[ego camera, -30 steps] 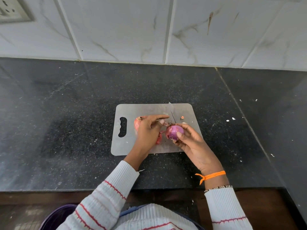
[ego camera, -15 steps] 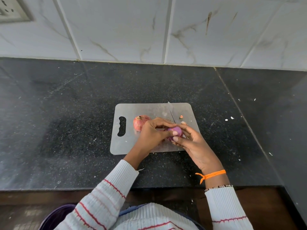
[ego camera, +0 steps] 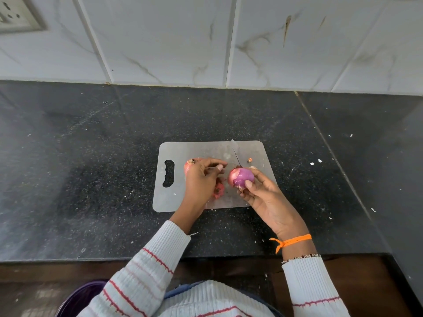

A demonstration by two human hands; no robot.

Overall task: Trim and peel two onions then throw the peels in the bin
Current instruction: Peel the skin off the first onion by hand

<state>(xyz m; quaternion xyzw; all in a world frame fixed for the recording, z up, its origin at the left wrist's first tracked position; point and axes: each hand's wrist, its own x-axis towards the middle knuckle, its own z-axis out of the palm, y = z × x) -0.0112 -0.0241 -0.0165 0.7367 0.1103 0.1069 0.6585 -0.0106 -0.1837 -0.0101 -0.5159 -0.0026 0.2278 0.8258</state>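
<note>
At the centre of the frame, on the black worktop [ego camera: 91,179], I note a grey cutting board [ego camera: 206,152]. My right hand [ego camera: 267,197] is clamped around a partly peeled purple onion [ego camera: 241,177], held over the board's right half. My left hand [ego camera: 201,179] sits just left of it, apart from that onion, thumb and fingertips pinched together; I cannot tell whether they grip a peel. The second onion [ego camera: 191,163], unpeeled, lies on the board, mostly hidden behind the left hand. Reddish peel scraps [ego camera: 218,191] lie below that hand. A knife blade [ego camera: 235,152] rests above the held onion. A purple bin [ego camera: 80,298] shows at the lower left.
</note>
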